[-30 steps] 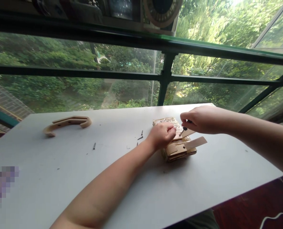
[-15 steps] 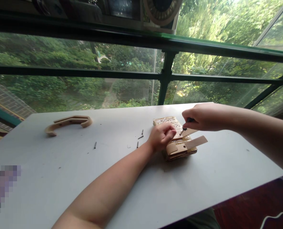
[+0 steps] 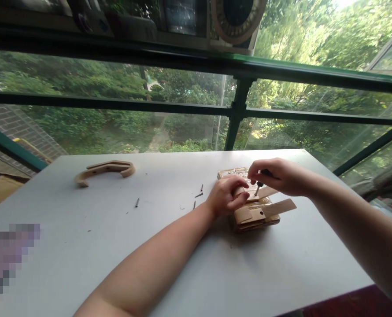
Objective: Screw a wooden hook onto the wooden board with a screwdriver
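Note:
My right hand (image 3: 278, 175) is closed around the dark handle of a screwdriver (image 3: 258, 188), held near upright. Its tip meets a flat wooden strip with a curled end (image 3: 253, 197). My left hand (image 3: 227, 194) grips that curled end between thumb and fingers, its palm resting on a block. The block (image 3: 228, 172), layered and wrapped in clear tape, has a pitted top and lies beneath both hands. A second wooden strip (image 3: 280, 208), with a hole in it, lies across the block's near end and sticks out to the right.
Several loose screws (image 3: 137, 203) lie on the white table (image 3: 169, 259) left of the block. A curved wooden piece (image 3: 108, 168) sits at the back left. Behind the table runs a green metal railing (image 3: 237, 110) with glass. A blurred-out patch (image 3: 9, 255) covers the lower left.
The whole view has shifted slightly. My right hand's fingers have loosened and changed position around the screwdriver handle, and my left thumb and fingers have parted a little around the curled end.

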`<state>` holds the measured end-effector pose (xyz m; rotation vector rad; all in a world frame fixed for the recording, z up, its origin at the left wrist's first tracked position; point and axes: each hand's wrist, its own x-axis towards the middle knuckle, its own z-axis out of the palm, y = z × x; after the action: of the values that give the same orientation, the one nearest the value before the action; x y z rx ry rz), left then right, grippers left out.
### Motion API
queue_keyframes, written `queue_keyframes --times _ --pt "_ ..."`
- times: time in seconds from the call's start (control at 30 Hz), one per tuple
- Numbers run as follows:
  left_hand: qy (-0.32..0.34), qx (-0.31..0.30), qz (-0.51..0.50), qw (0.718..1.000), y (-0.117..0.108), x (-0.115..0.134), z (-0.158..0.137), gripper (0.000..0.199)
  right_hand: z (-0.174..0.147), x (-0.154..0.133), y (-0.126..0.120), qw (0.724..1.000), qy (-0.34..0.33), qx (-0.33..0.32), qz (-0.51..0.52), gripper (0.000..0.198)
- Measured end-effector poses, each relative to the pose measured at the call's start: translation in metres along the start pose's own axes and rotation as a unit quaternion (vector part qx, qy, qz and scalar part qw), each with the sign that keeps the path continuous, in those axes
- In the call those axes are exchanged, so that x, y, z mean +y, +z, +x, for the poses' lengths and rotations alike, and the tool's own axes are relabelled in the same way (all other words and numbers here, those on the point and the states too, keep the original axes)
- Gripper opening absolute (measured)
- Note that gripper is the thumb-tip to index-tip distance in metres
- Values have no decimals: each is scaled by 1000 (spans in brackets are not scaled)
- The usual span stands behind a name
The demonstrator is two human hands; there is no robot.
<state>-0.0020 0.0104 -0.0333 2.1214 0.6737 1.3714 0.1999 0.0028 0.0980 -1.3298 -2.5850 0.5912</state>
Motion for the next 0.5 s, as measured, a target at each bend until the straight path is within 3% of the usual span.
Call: queue_keyframes --times 0.13,0.23,0.33,0.43,0.5 --pt "2 -11 5 1000 1 -2 -2 24 -3 16 21 987 -18 81 140 26" --pt "11 -7 2 1000 1 -3 -2 23 -8 18 28 977 -68 90 182 19" --pt "11 -7 -2 1000 1 -5 -3 22 -14 13 18 990 -28 56 127 23" --pt "11 -7 -7 1000 1 -6 -3 22 -15 3 -2 997 30 -51 41 24" --pt "13 -7 -9 1000 1 -6 -3 22 -11 -3 -13 997 42 -63 -31 24"
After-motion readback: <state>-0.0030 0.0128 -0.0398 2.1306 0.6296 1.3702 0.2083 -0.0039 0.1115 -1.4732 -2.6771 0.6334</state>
